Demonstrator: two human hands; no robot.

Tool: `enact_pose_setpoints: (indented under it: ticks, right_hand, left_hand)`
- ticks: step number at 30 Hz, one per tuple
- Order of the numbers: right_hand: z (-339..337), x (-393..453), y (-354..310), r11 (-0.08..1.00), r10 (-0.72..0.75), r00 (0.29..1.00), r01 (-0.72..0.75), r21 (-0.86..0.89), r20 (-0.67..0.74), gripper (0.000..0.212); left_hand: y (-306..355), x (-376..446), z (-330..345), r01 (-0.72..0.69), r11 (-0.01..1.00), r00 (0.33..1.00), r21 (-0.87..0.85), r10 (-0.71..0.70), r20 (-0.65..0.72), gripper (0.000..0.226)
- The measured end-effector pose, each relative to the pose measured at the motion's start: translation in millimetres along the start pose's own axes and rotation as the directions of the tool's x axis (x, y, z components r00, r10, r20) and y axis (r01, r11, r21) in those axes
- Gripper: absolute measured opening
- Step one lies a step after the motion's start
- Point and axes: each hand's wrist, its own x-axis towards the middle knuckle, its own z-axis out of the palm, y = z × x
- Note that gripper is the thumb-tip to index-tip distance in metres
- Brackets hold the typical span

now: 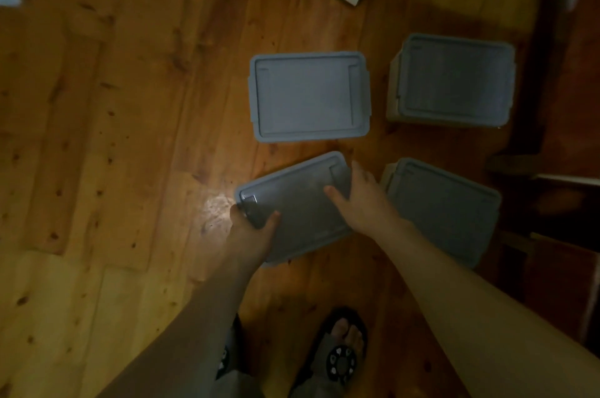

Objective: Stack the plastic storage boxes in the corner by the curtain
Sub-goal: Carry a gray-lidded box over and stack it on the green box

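Both grips clasp the near storage box (298, 212): left hand (251, 228) and right hand (358, 194) curled over opposite ends.

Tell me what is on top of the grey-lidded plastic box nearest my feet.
On the nearest grey-lidded plastic storage box, the left hand grips its left end and the right hand holds its right end. The closed lid hides anything inside.

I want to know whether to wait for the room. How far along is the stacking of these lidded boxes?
Nothing looks stacked yet: four grey-lidded boxes sit separately on the wooden floor. In hand: the left hand and right hand grip opposite ends of the near-left box. Left: the far-left box, far-right box and near-right box are untouched. The curtain corner cannot be made out.
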Motion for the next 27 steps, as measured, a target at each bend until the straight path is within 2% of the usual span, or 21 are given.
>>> enact_pose_setpoints:
  ticks: [4, 9, 17, 22, 27]
  right_hand:
    - [12, 6, 4, 1.000, -0.016, 1.000, 0.015, 0.026, 0.007, 0.088]
    - [14, -2, 5, 0.996, -0.031, 0.999, 0.032, 0.084, -0.009, 0.081]
    - [-20, -53, -26, 0.987, -0.064, 0.991, 0.080, 0.140, -0.115, 0.072]
    - [-79, -103, -55, 0.982, -0.077, 0.979, 0.108, 0.158, -0.188, 0.069]
    - [-142, -153, -84, 0.978, -0.094, 0.947, 0.146, 0.150, -0.306, 0.064]
  left_hand:
    - [-4, 5, 4, -0.010, 0.997, 1.000, -0.073, 0.012, 0.016, 0.071]
    - [-7, -2, -6, -0.042, 0.999, 0.999, 0.002, 0.042, -0.031, 0.069]
    - [34, -49, -54, -0.071, 0.997, 0.996, 0.000, 0.071, -0.048, 0.092]
    - [84, -98, -90, -0.191, 0.977, 0.977, 0.093, 0.199, -0.082, 0.096]
    - [139, -146, -127, -0.362, 0.922, 0.914, 0.139, 0.381, -0.139, 0.088]
